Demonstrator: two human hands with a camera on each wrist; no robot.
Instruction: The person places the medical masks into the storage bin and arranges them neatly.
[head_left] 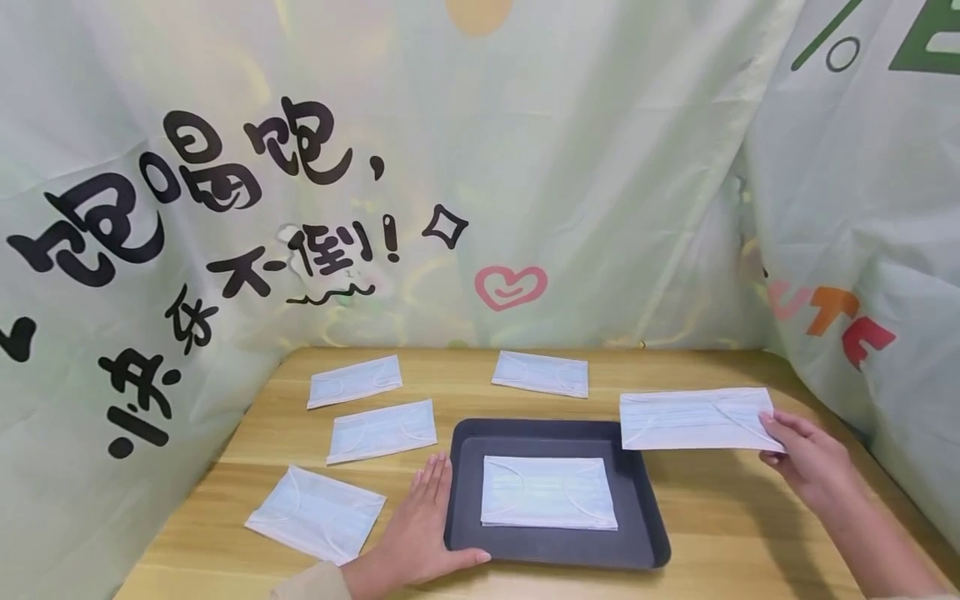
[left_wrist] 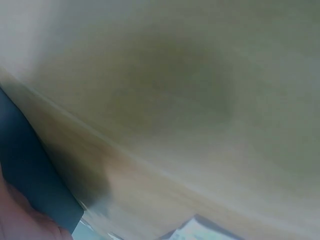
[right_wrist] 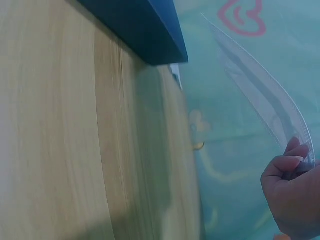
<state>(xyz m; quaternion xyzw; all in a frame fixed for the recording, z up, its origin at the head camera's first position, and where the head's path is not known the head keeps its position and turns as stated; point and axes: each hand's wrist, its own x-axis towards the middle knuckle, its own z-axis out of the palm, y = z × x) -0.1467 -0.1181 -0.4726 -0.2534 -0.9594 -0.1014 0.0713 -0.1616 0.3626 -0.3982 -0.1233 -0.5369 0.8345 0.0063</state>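
My right hand [head_left: 810,458] pinches a pale blue face mask [head_left: 693,419] by its right end, holding it up off the table past the right rim of a dark grey tray [head_left: 645,517]. In the right wrist view the same mask [right_wrist: 265,85] appears edge-on above my fingers. On the tray's floor lies a neat stack of face masks [head_left: 549,493]. My left hand [head_left: 420,525] rests against the tray's left side, fingers straight and thumb stretched along the near edge. The left wrist view shows part of that hand [left_wrist: 22,215] beside the dark tray wall [left_wrist: 35,160].
Several single masks lie flat on the wooden table: one at near left [head_left: 318,514], one behind it [head_left: 382,432], one at far left [head_left: 356,381] and one at the back [head_left: 540,374]. A printed cloth [head_left: 600,208] hangs behind and along both sides.
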